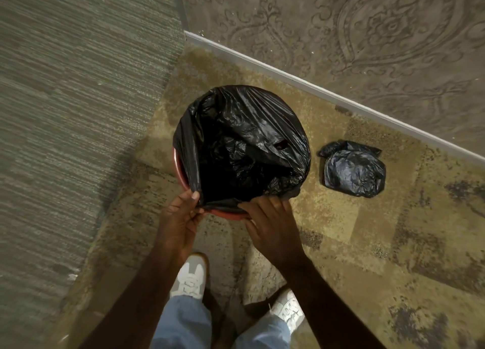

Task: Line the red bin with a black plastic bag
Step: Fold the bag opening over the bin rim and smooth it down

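Note:
A round red bin (181,169) stands on the carpet in a wall corner, seen from above. A black plastic bag (244,138) hangs inside it, its mouth stretched over the far and right rim. The red rim still shows at the left and along the near edge. My left hand (181,217) pinches the bag's near edge at the rim, thumb on top. My right hand (270,222) grips the same edge a little to the right, fingers curled over the rim.
A tied-up black bag bundle (354,169) lies on the carpet right of the bin. A white baseboard (315,89) runs along the patterned wall behind. A textured wall (78,86) stands on the left. My two white shoes (190,278) are below the bin.

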The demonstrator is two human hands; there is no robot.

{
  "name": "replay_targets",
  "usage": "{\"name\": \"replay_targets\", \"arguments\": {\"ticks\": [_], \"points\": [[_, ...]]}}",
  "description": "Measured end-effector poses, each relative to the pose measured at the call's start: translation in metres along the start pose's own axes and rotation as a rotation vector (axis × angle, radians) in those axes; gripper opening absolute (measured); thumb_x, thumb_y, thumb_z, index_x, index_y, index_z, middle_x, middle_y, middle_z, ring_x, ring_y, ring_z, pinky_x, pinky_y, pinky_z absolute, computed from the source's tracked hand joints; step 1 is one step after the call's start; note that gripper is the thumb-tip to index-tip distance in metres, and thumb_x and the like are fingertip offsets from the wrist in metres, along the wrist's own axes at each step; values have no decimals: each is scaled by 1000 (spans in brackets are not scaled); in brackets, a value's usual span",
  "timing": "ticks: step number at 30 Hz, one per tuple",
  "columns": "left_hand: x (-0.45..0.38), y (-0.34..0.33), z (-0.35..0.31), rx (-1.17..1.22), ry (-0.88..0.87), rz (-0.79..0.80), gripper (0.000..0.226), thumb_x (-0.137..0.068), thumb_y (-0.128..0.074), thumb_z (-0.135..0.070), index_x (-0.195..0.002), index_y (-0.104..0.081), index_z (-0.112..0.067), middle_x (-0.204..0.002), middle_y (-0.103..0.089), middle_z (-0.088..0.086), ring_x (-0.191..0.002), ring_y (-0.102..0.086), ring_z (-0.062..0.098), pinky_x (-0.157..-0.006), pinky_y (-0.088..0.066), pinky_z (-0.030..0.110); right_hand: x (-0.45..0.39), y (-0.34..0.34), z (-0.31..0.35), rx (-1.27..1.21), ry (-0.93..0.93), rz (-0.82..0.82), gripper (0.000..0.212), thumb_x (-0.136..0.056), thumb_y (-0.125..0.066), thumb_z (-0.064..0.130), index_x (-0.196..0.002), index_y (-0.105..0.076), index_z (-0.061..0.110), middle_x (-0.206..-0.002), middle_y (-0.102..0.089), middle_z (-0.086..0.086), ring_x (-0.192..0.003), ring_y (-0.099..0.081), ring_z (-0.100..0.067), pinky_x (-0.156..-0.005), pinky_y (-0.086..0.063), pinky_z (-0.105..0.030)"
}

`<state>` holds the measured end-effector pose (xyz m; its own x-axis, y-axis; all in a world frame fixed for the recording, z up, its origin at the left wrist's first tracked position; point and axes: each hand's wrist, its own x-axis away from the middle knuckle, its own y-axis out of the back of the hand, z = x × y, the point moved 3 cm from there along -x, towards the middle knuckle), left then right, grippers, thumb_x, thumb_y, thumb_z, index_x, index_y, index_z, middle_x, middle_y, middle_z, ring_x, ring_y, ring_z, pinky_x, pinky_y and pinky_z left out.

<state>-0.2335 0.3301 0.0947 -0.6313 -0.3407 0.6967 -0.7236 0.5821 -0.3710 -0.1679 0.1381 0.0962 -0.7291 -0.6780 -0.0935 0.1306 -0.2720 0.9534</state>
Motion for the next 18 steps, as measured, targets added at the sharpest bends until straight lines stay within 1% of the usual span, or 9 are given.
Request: {"name": "replay_targets", "arguments": {"ticks": [2, 4, 7, 9, 12, 13, 15, 16, 18], "points": [[0, 0, 2, -14, -29, 5, 22, -88, -63, -14, -108, -66, -5, -83, -69, -1, -69, -60, 7, -67, -53, 18, 10, 0, -4, 9, -6, -46, 26, -93, -63, 27, -120, -65, 26, -111, -64, 2, -104, -58, -22, -92, -42, -40], [0, 0, 4, -52, -46, -6, 20, -88, -63, -12, -105, -68, -5, -85, -71, 0, -69, -62, 6, -66, -53, 18, 18, -1, -7, 50, -44, -102, 22, -92, -68, 21, -113, -69, 27, -110, -64, 2, -106, -58, -21, -96, -40, -41], [1, 1, 7, -75, -54, -38, 16, -84, -66, -13, -99, -69, -7, -85, -73, 0, -71, -65, 6, -67, -53, 18, 24, -2, -10, 98, -79, -131, 15, -93, -68, 19, -105, -71, 28, -105, -64, 2, -104, -57, -20, -98, -35, -40], [2, 2, 8, -84, -54, -68, 16, -79, -68, -14, -94, -69, -9, -81, -74, -2, -69, -65, 6, -67, -54, 18, 27, -4, -9, 115, -88, -135, 9, -96, -65, 21, -98, -71, 28, -98, -63, 2, -97, -59, -22, -95, -38, -41], [3, 1, 11, -130, -64, -103, 7, -80, -70, -9, -87, -68, -9, -74, -74, -3, -64, -66, 6, -64, -54, 18, 28, -2, -6, 130, -106, -148, 28, -105, -47, 24, -86, -67, 24, -84, -59, 1, -83, -60, -24, -87, -42, -40], [3, 1, 12, -146, -70, -114, 5, -84, -69, -5, -85, -68, -10, -73, -74, -3, -63, -67, 6, -63, -54, 18, 28, -2, -6, 129, -102, -140, 27, -104, -44, 21, -85, -63, 23, -82, -58, 1, -80, -59, -24, -84, -43, -40], [2, 1, 14, -168, -79, -142, 11, -88, -67, -1, -83, -68, -11, -71, -74, -4, -62, -68, 6, -63, -55, 18, 27, -4, -6, 128, -73, -108, 14, -97, -51, 14, -86, -51, 22, -80, -56, 0, -77, -58, -24, -79, -44, -38], [1, 1, 14, -168, -80, -149, 10, -88, -67, -2, -83, -68, -11, -72, -74, -3, -62, -68, 7, -64, -55, 19, 26, -4, -6, 130, -65, -94, 14, -92, -55, 13, -86, -48, 23, -80, -56, 0, -77, -57, -24, -77, -44, -38], [-1, -1, 14, -157, -77, -155, 4, -88, -69, -5, -89, -70, -9, -76, -75, -1, -65, -68, 8, -66, -57, 20, 24, -5, -8, 124, -75, -83, 11, -92, -53, 13, -84, -52, 21, -79, -57, 0, -76, -57, -23, -76, -44, -37]]}}
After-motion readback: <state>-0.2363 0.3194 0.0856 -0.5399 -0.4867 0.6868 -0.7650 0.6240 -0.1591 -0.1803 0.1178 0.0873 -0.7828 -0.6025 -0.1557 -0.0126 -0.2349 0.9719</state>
